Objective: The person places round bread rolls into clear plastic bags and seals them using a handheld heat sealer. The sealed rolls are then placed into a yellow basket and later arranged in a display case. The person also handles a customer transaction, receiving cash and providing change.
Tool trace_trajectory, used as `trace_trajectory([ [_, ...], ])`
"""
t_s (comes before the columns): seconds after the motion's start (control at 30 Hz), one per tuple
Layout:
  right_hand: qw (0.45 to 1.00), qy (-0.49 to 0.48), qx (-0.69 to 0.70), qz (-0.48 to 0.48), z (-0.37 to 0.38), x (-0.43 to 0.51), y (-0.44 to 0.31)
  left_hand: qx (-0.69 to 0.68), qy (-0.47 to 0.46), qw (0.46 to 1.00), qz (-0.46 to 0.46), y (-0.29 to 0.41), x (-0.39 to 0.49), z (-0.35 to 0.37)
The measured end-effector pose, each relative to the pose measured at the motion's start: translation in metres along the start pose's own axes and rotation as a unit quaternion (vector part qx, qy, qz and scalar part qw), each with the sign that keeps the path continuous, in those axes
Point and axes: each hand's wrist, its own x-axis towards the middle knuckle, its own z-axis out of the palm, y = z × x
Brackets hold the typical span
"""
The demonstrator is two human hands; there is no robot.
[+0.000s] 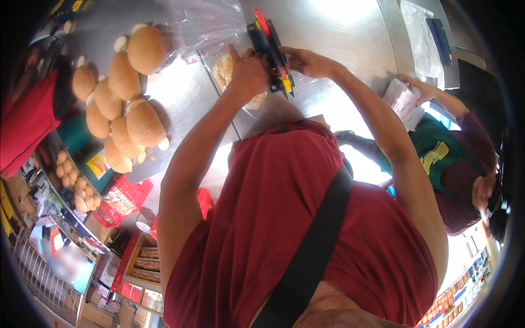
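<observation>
A bag-neck tape sealer point(272, 53) with red, yellow and dark parts stands on the metal table in front of me. My left hand point(251, 69) is against its left side, beside a clear plastic bag point(209, 24); its grip is partly hidden. On the other side, my right hand point(307, 62) has its fingers extended at the sealer, and nothing shows in it. Under and beside my left forearm lies a clear bag with pale food pieces point(223, 70). Several round and oval bread loaves point(123, 76) lie in a group on the left part of the table.
At the right, a person in a green apron point(434, 151) holds a white wrapped package point(404, 102) near a plastic bag point(422, 45). Another person's red garment point(28, 119) shows at the far left. Red crates point(127, 194) stand below the table's left edge point(154, 174).
</observation>
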Motion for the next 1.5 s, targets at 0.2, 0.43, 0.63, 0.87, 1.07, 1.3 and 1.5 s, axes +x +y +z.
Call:
trace_trajectory([
  [0.2, 0.999, 0.009, 0.026, -0.020, 0.009, 0.005, 0.017, -0.056, 0.022, 0.995, 0.084, -0.014, -0.009, -0.011],
  [0.43, 0.999, 0.005, 0.026, -0.023, 0.045, -0.016, 0.017, 0.015, -0.088, 0.987, 0.130, -0.006, -0.029, -0.025],
  [0.63, 0.998, 0.049, 0.036, -0.015, 0.067, -0.040, 0.009, -0.041, -0.102, 0.982, 0.152, 0.000, -0.039, -0.024],
  [0.87, 0.984, 0.149, -0.090, -0.023, 0.072, -0.027, 0.028, -0.003, -0.072, 0.991, 0.111, -0.006, -0.025, -0.007],
  [1.07, 0.999, 0.021, 0.017, 0.041, 0.073, -0.043, 0.016, 0.027, -0.167, 0.975, 0.141, 0.009, -0.042, -0.018],
  [1.3, 0.992, 0.122, -0.010, 0.025, 0.075, -0.034, 0.015, -0.027, -0.125, 0.985, 0.119, 0.001, -0.024, -0.025],
  [1.5, 0.989, 0.129, -0.033, -0.066, 0.087, -0.028, 0.037, 0.024, -0.157, 0.978, 0.133, 0.002, -0.031, -0.021],
])
